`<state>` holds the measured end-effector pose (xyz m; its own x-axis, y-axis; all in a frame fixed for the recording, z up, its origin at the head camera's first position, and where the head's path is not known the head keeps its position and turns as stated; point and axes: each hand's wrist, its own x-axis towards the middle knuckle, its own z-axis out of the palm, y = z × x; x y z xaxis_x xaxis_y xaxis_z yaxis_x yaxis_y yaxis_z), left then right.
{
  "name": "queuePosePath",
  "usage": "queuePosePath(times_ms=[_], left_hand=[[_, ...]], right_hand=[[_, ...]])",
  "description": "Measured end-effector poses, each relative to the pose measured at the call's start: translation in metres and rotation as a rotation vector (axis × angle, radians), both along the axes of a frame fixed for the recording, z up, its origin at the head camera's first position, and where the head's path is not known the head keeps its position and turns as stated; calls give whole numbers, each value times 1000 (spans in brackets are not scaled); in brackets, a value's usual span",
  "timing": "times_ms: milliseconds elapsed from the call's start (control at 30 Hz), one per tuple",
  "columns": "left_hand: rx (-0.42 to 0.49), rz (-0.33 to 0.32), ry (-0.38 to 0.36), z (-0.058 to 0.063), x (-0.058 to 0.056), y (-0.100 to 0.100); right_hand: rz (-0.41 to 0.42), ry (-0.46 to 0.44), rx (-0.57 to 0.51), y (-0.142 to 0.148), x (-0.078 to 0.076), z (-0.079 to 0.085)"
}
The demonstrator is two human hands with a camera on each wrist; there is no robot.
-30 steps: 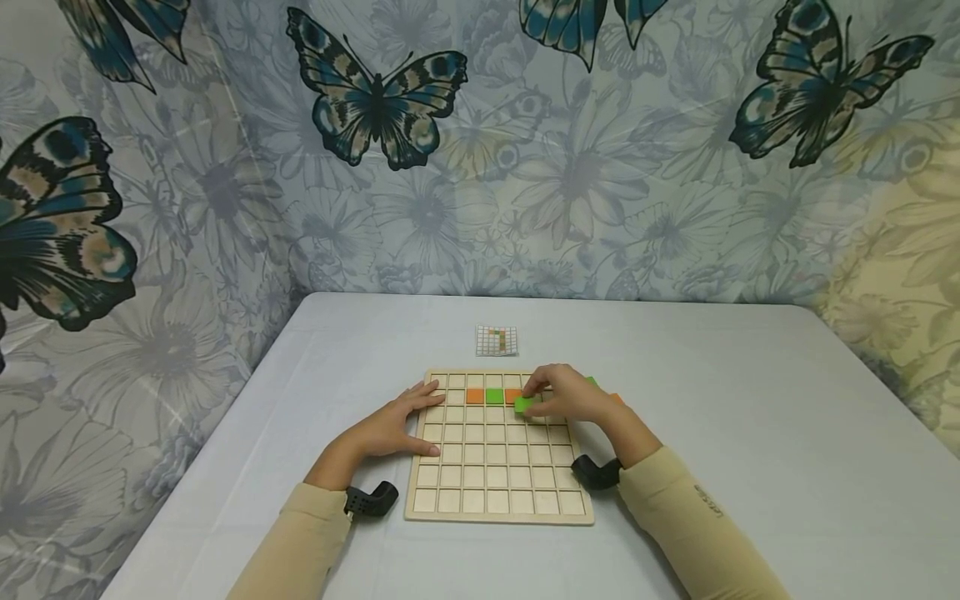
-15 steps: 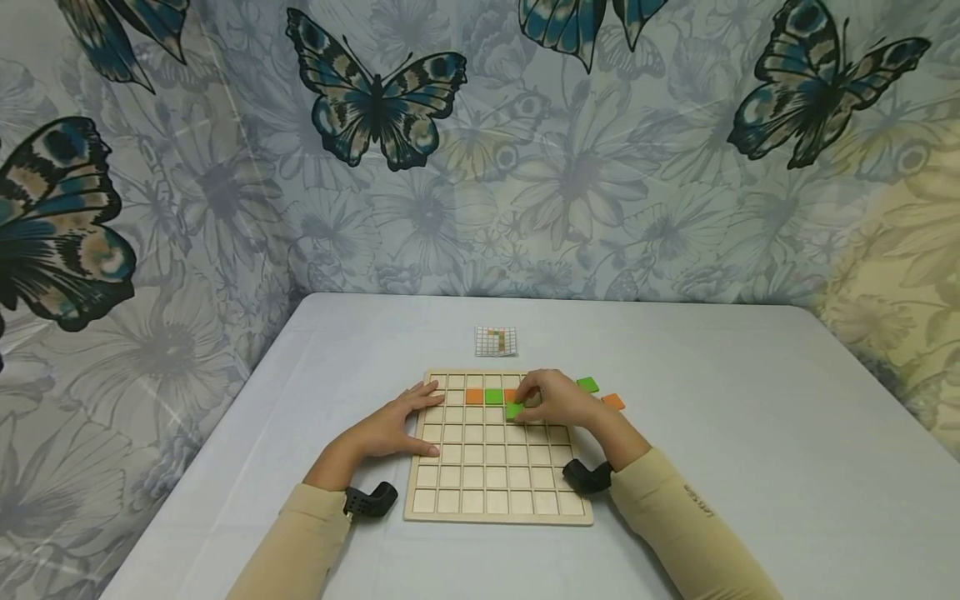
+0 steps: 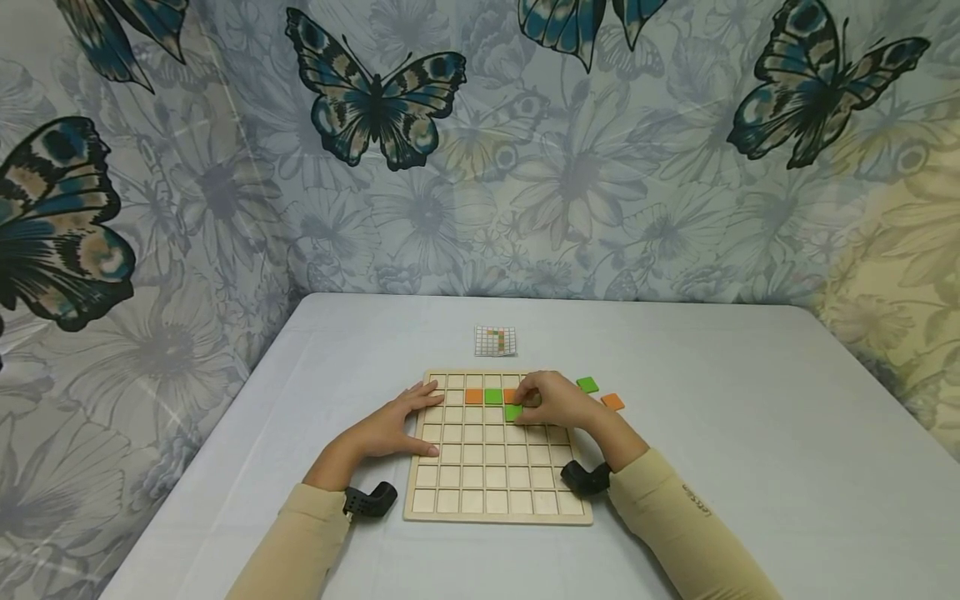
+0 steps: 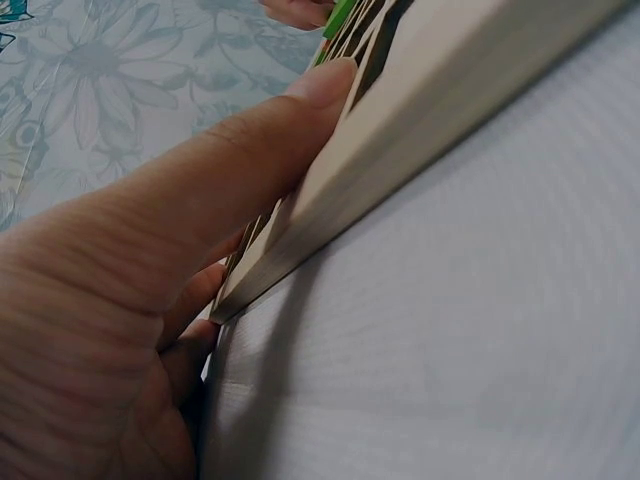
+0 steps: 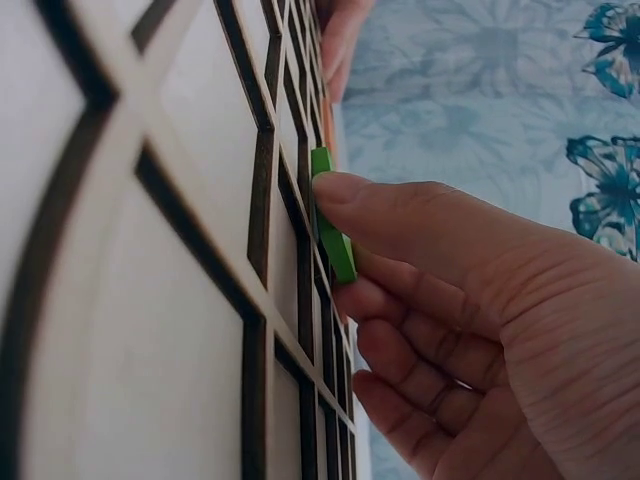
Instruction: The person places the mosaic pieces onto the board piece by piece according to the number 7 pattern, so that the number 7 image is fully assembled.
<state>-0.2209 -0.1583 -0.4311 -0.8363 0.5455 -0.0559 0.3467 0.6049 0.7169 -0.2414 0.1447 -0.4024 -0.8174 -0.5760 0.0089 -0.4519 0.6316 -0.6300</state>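
A wooden grid board (image 3: 497,478) lies on the table. In one of its upper rows sit an orange tile (image 3: 474,397), a green tile (image 3: 492,397) and a second orange tile (image 3: 509,395), partly behind fingers. My right hand (image 3: 557,400) pinches another green tile (image 5: 334,222) between thumb and fingers, at the cell just below that second orange tile. In the right wrist view this tile stands slightly tilted against the grid bars. My left hand (image 3: 393,423) rests on the board's left edge with fingers spread; its thumb (image 4: 255,150) lies along the frame in the left wrist view.
Behind the board lies a small card (image 3: 496,341) printed with a coloured grid. Right of the board are a loose green tile (image 3: 587,385) and a loose orange tile (image 3: 612,402). A white cloth covers the table (image 3: 735,433); a butterfly-print curtain (image 3: 480,208) hangs behind.
My right hand has moved slightly left and toward me, bringing the green tile down to the cell below the orange one. The loose tiles at right came into fuller view. The left hand stays put.
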Motion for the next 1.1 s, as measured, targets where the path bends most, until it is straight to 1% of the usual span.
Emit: queuePosePath(times_ms=[167, 300, 400, 500, 633, 700, 800, 933, 1100], left_hand=[[-5, 2, -5, 0, 0, 0], [-9, 1, 1, 1, 0, 0], [-9, -2, 0, 3, 0, 0], [-4, -4, -6, 4, 1, 1], [-6, 11, -12, 2, 2, 1], [-8, 18, -12, 1, 2, 1], [-8, 21, -12, 1, 3, 1], [-7, 15, -6, 0, 2, 1], [-7, 6, -6, 2, 2, 2]], right_hand=[[-7, -12, 2, 0, 1, 0], [4, 9, 4, 1, 0, 1], [-7, 25, 9, 4, 0, 2], [-33, 3, -6, 9, -1, 2], [-34, -18, -35, 18, -6, 3], [-35, -13, -39, 23, -7, 4], [-72, -33, -52, 33, -8, 6], [-122, -38, -59, 49, -7, 7], [-194, -14, -29, 71, -6, 8]])
